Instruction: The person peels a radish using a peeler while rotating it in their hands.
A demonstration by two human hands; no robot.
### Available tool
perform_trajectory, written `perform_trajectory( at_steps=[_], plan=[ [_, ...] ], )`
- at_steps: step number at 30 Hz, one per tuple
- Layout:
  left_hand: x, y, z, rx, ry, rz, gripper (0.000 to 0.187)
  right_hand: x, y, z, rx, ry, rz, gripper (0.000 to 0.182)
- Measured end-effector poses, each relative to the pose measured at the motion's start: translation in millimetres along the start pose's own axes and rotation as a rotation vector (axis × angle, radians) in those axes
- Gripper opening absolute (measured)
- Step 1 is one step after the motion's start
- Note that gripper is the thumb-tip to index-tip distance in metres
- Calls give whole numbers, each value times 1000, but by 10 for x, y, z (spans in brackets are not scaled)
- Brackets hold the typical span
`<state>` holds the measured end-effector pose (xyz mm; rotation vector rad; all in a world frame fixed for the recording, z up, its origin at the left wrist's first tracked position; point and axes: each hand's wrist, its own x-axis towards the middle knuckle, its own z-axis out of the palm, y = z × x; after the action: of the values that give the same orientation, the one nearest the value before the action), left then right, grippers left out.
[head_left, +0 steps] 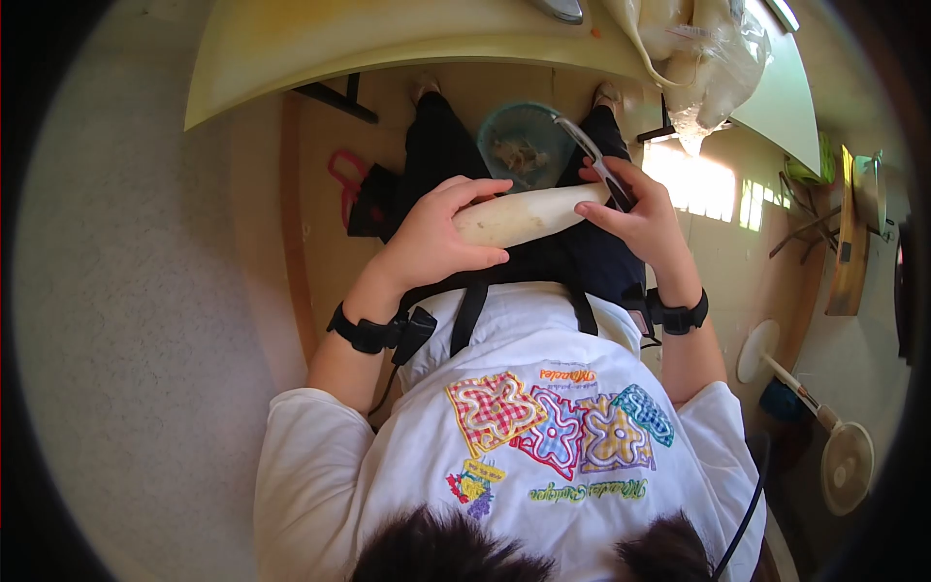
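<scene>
My left hand (441,228) is wrapped around the thick end of a white radish (524,215), thumb on the near side and fingers on the far side. The radish lies crosswise above my lap, its pale skin showing brownish marks near my left palm. In my right hand (635,209) is a peeler (613,182) with a dark handle and a long silvery head that points away from me. My right thumb rests on the radish's right end. Beneath, between my legs, stands a teal basin (492,121) with pale peelings (521,155) inside.
A table (388,44) edge runs across ahead. On its right lie more white radishes (669,24) and a clear plastic bag (722,73) hanging over the edge. A shiny metal object (561,8) lies there too. A white fan (847,468) stands at right, a pink-handled dark bag (371,199) at left.
</scene>
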<state>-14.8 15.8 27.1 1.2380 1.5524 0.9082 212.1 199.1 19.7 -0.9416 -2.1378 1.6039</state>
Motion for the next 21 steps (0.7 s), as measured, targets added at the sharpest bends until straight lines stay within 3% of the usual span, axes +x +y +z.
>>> perform_trajectory(
  at_steps=[2, 4, 8, 10, 12, 14, 21],
  plan=[
    [13, -12, -30, -356, 63, -82, 77, -6, -2, 20, -23, -26, 2, 50],
    [68, -35, -74, -382, 94, -48, 76, -18, -39, 42, 155, -124, 173, 44],
    [163, -171, -119, -522, 113, -57, 69, -57, -47, 111, 172, -130, 136, 34],
    [248, -342, -43, -878, 186, 0, 61, -73, -26, 107, 162, -151, 133, 33],
    [322, -441, 81, -925, 213, 41, 59, -91, 16, 122, 157, -127, 66, 33],
    [384, -458, 163, -1288, 126, -49, 66, -101, 5, 112, 116, -120, 58, 32],
    [417, -414, 389, -1466, 103, -395, 65, -145, -266, 27, -130, -207, 34, 33]
  ],
)
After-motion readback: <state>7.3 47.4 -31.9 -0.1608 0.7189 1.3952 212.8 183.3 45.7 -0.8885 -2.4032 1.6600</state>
